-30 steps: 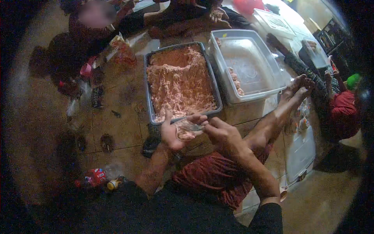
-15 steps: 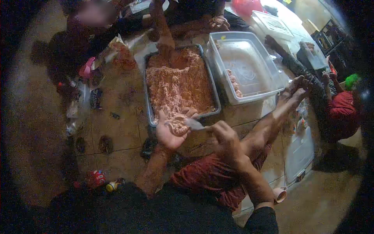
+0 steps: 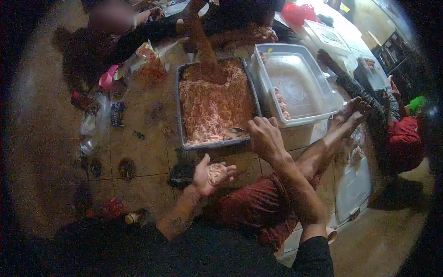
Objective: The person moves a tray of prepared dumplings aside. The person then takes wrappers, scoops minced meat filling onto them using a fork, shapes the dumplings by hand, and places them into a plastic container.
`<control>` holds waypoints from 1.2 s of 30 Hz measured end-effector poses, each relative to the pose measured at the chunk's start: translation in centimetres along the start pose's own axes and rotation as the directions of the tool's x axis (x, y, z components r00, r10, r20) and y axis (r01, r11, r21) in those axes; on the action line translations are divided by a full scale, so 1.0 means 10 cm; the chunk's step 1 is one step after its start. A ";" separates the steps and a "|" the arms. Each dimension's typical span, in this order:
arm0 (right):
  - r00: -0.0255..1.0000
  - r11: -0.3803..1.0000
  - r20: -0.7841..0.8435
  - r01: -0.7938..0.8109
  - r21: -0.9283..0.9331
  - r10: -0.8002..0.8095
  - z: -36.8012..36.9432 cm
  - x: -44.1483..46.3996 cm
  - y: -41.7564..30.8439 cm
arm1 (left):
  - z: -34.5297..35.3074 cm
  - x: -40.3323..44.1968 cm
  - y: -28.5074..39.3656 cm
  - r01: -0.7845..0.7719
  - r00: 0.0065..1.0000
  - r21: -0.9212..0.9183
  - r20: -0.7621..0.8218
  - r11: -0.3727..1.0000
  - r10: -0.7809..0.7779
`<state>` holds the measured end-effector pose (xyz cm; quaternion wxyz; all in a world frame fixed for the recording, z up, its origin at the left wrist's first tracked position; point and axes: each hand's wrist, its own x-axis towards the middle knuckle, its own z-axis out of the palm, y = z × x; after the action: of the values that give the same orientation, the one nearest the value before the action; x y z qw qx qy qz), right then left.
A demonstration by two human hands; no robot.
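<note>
My left hand [image 3: 203, 177] is palm up in front of the tray with its fingers stretched, holding a small round patty [image 3: 216, 173] of pale pink mixture that looks like minced meat. Closed round a fork [image 3: 236, 130], my right hand [image 3: 267, 141] is at the tray's near right corner. The fork's tines reach the pink minced mixture [image 3: 207, 104], which fills the dark-rimmed tray [image 3: 181, 111]. At the far end of the tray, another person's hand [image 3: 207, 60] is in the mixture, partly hidden.
Right of the tray stands a clear plastic bin [image 3: 307, 117] with several pink lumps [image 3: 281, 102] along its left side. Another person in red [image 3: 406, 143] sits at the right. Plastic bags [image 3: 90, 124] and a pink item [image 3: 108, 77] lie left on the tiled floor. A plastic lid [image 3: 353, 189] lies right.
My left hand has drawn back from the tray's edge toward me with the patty. My right hand has moved the fork off the patty and forward to the mixture in the tray.
</note>
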<state>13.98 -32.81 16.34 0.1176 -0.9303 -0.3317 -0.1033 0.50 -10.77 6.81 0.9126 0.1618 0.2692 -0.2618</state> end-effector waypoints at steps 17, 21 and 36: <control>1.000 0.813 0.028 -0.012 0.583 -0.005 0.00 0.07 0.18 | 0.22 -0.12 0.33 -0.012 0.991 -0.002 0.135 1.000 0.012; 0.997 0.790 -0.019 -0.051 0.611 0.080 -0.18 -0.09 -0.06 | 0.27 0.07 0.43 -0.040 0.962 -0.052 0.266 0.998 0.053; 0.935 0.594 -0.111 -0.119 0.796 0.337 -0.01 -0.57 -0.66 | 0.62 0.24 0.17 -0.371 0.855 -0.321 0.249 0.871 0.456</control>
<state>5.45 -31.25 15.93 0.5610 -0.8011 -0.2028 -0.0502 5.73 -13.01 10.71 0.9917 0.0504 0.1100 -0.0425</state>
